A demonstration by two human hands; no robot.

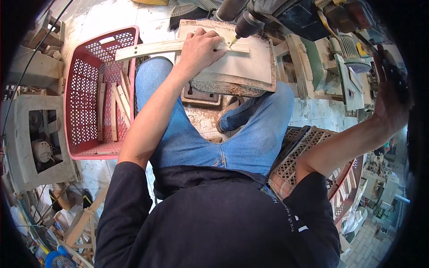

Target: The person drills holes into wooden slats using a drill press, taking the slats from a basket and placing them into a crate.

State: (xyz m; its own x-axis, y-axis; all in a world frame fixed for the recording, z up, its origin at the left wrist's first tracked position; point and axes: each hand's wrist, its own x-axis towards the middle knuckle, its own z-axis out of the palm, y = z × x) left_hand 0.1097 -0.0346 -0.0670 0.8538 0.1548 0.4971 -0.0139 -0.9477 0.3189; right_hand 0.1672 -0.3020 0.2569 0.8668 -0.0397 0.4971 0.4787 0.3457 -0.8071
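Note:
My left hand (201, 50) presses down on a long pale wood strip (156, 48) with its fingers wrapped over it. The strip lies across a dusty board (250, 73) on the drill's table and juts out to the left. A drill chuck (246, 26) with a thin bit points down at the strip, just right of my left hand. Dark holes show near the strip's left end. At the far right, my right hand (393, 76) is raised by a dark machine part; its fingers are in shadow, and what they touch cannot be made out.
A red plastic basket (71, 102) with several wood strips stands on the left. Another basket (290, 167) is beside my right thigh. Wooden frames (82, 228) lie at the lower left. Machinery (319, 67) stands at the upper right. Sawdust covers the board's edge.

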